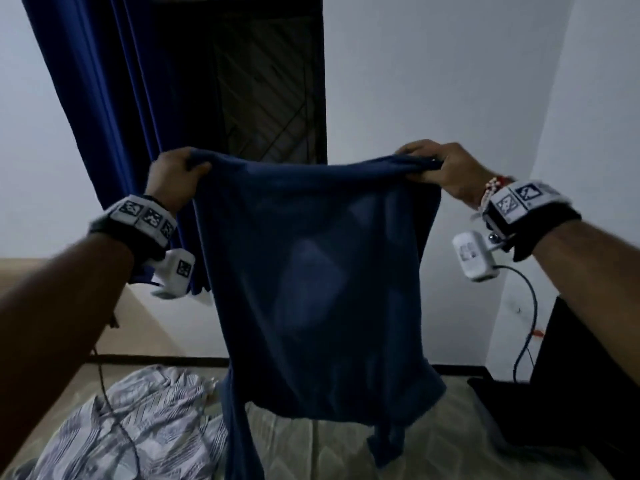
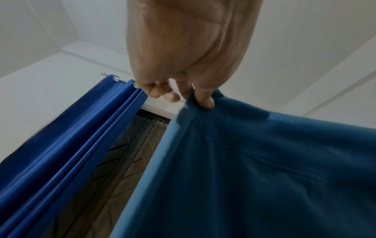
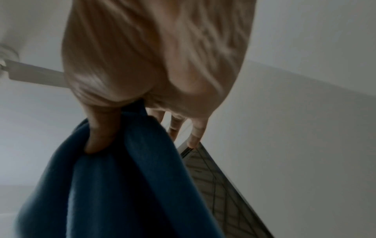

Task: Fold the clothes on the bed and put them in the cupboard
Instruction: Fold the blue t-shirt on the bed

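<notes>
A dark blue garment (image 1: 318,282) hangs spread in the air above the bed (image 1: 433,441). My left hand (image 1: 176,169) pinches its upper left corner, thumb in front of the cloth (image 2: 244,169). My right hand (image 1: 434,164) grips the upper right corner, where the blue fabric (image 3: 122,185) bunches under my thumb. The garment's lower end and a dangling strip reach down toward the mattress. A white striped shirt (image 1: 138,420) lies crumpled on the bed at the lower left. No cupboard is in view.
A blue curtain (image 1: 114,105) hangs at the back left beside a dark window with a metal grille (image 1: 273,88). White walls close the room behind and to the right. A dark piece of furniture (image 1: 585,393) stands at the right, with a cable (image 1: 530,313) hanging beside it.
</notes>
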